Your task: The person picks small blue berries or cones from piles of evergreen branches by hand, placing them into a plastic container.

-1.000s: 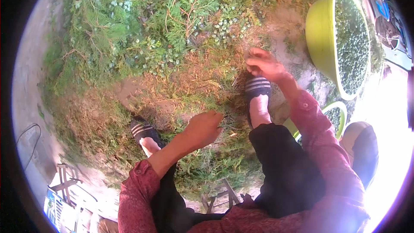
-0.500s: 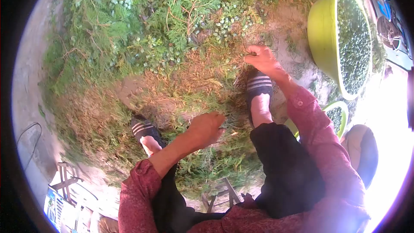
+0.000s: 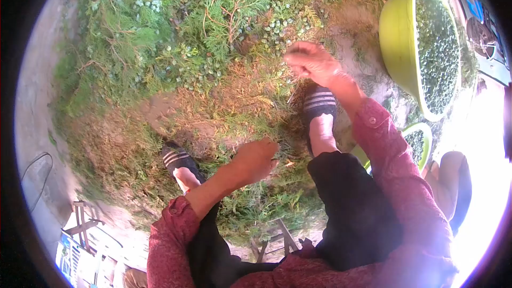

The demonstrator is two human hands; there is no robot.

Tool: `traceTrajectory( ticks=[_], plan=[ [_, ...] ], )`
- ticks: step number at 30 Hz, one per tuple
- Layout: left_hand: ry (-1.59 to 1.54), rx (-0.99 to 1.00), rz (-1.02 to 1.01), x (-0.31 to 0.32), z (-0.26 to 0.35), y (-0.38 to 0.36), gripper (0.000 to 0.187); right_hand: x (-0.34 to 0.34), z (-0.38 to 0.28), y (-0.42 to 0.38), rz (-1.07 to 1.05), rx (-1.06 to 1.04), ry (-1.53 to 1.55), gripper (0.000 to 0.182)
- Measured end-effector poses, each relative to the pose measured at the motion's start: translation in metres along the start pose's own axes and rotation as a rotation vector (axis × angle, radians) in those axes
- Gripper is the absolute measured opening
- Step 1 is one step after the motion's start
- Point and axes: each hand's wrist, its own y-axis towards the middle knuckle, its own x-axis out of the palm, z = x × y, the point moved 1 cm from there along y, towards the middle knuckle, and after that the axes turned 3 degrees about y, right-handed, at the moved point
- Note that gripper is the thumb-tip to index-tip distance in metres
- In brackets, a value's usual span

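Two bare hands above cut evergreen branches, basins at right.
At right: large yellow-green basin (image 3: 397, 37), tilted in view, filled with small green pieces; below it, smaller basin (image 3: 428, 141), partly hidden behind right sleeve (image 3: 389, 149). Between the legs: wooden frame (image 3: 288, 234). Just below right hand (image 3: 297, 64): right shoe (image 3: 320, 101), between hand and lower litter; farther left, left shoe (image 3: 178, 160). Green branches (image 3: 229, 16) piled beyond and to the left of right hand; brown litter (image 3: 213, 101) between pile and left hand (image 3: 266, 157). Right fingers curled toward thumb; pinch or contents impossible to tell. Left fingers bent inward, tips partly hidden; grip impossible to tell. Three pale stripes on each shoe; markings on blue-and-white panel (image 3: 66, 256), lower left, too small to read.
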Motion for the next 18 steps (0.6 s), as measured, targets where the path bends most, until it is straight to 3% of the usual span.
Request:
traceTrajectory(
  ticks=[1, 3, 5, 8, 15, 17, 18],
  plan=[
    [0.002, -0.002, 0.005, -0.002, 0.0, 0.0, 0.032, 0.0, 0.005, 0.002, -0.004, -0.003, -0.003, 0.04],
    [0.032, -0.014, -0.005, -0.002, 0.0, 0.0, 0.033, 0.007, 0.011, -0.002, 0.338, -0.092, -0.791, 0.043],
    [0.01, -0.009, 0.009, -0.001, -0.001, 0.001, 0.034, 0.016, 0.023, 0.001, 0.368, -0.035, -0.863, 0.045],
    [0.006, 0.01, 0.006, 0.003, -0.002, 0.0, 0.034, 0.019, 0.044, 0.007, 0.431, -0.276, -1.154, 0.045],
    [0.017, -0.023, -0.016, -0.006, 0.001, -0.001, 0.034, 0.018, 0.039, 0.008, 0.326, -0.283, -1.255, 0.027],
    [0.015, -0.014, -0.02, -0.005, 0.0, -0.001, 0.034, 0.017, 0.02, 0.001, 0.183, 0.212, -0.687, 0.021],
    [0.008, -0.009, -0.021, -0.004, -0.001, -0.002, 0.035, 0.01, 0.021, -0.008, 0.183, 0.212, -0.69, 0.021]
  ],
)
